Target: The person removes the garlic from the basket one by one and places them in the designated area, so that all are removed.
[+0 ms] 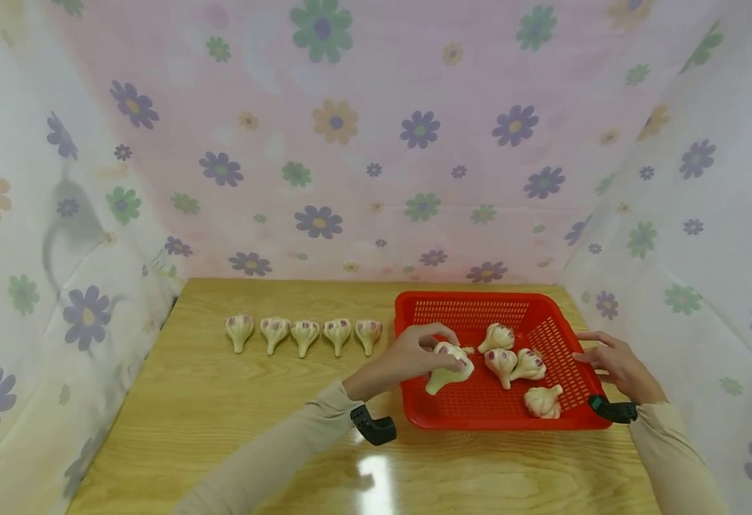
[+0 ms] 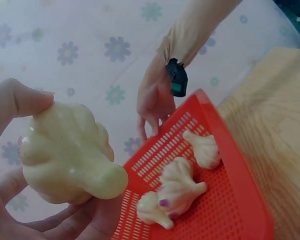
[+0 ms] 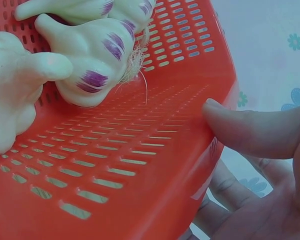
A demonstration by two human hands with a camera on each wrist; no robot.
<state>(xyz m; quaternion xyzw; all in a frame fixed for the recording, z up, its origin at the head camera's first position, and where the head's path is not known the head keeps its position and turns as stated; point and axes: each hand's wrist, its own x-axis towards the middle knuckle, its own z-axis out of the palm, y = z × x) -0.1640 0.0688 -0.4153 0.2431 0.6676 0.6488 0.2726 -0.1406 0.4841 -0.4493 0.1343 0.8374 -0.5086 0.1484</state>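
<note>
My left hand [image 1: 424,357] holds a garlic bulb [image 2: 70,152] over the left part of a red plastic basket [image 1: 479,422]. Its thumb and fingers curl round the bulb, whose stem points toward the camera in the left wrist view. Several more garlic bulbs [image 1: 500,365], cream with purple streaks, lie in the basket's right half. At the basket's right side, my right hand [image 1: 620,365] grips the rim. In the right wrist view its thumb [image 3: 255,127] lies on the rim, with the other fingers along the outer wall.
Several garlic bulbs [image 1: 305,335] stand in a row on the wooden table [image 1: 273,400], left of the basket, stems toward me. Flower-patterned cloth [image 1: 376,143] encloses the table at the back and both sides. Each wrist wears a black band [image 1: 374,427].
</note>
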